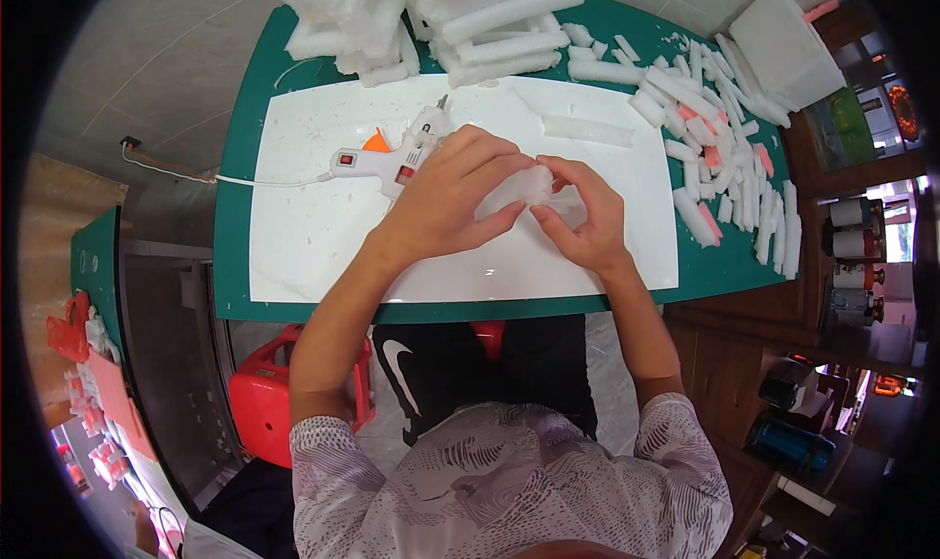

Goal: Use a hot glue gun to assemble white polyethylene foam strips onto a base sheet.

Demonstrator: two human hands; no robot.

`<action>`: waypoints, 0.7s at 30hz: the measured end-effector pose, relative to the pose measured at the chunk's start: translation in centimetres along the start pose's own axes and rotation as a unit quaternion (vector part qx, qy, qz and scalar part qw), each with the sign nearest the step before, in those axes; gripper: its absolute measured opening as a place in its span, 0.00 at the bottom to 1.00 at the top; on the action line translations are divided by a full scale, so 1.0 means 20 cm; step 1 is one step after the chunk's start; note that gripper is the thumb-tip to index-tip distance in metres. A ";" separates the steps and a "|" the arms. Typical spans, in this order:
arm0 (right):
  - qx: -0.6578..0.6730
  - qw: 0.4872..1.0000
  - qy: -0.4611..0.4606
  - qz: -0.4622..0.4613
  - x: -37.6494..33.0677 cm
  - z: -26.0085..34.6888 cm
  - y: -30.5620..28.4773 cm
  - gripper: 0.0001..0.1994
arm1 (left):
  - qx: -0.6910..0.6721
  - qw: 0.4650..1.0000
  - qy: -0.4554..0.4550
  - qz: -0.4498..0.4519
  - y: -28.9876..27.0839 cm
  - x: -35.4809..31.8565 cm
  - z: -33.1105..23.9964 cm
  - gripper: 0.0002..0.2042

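My left hand [443, 199] and my right hand [590, 218] meet over the white board [323, 256]. Between their fingertips they pinch a piece of white foam [519, 187], partly hidden by the fingers. Left of my left hand lies a white glue gun [416, 146], its metal nozzle pointing away and its orange trigger to the side. The hand covers part of the gun. Beyond my right hand, a flat strip of white foam [587, 131] rests on the board.
Tall stacks of white foam [509, 30] stand at the table's far edge. On the green table [240, 216], loose white and pink foam sticks [715, 148] heap at the right. A white cord [264, 180] runs left from the glue gun. A red stool [259, 402] stands below the front edge.
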State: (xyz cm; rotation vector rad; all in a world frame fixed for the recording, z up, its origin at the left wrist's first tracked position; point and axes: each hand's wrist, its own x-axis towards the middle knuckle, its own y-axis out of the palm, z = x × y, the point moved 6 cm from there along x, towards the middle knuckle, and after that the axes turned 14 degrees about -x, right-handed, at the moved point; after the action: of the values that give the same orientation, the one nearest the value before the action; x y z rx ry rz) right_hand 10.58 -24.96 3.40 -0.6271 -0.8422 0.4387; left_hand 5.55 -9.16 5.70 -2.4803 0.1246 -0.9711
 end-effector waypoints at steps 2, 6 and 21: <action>-0.001 1.000 -0.002 -0.001 0.00 0.00 0.00 0.23 | 0.002 1.000 -0.002 0.000 0.00 0.00 0.00 0.18; -0.007 1.000 -0.013 -0.014 0.01 0.01 0.00 0.23 | 0.006 1.000 -0.003 0.000 0.00 -0.01 0.01 0.18; -0.007 1.000 -0.012 -0.015 0.01 0.01 0.00 0.22 | -0.003 1.000 -0.005 0.005 0.00 -0.01 0.01 0.19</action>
State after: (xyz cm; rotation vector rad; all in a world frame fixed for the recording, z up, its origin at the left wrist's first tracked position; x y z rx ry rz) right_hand 10.48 -24.82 3.61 -0.6226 -0.8777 0.4151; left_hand 5.61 -9.02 5.46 -2.4859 0.1376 -0.9561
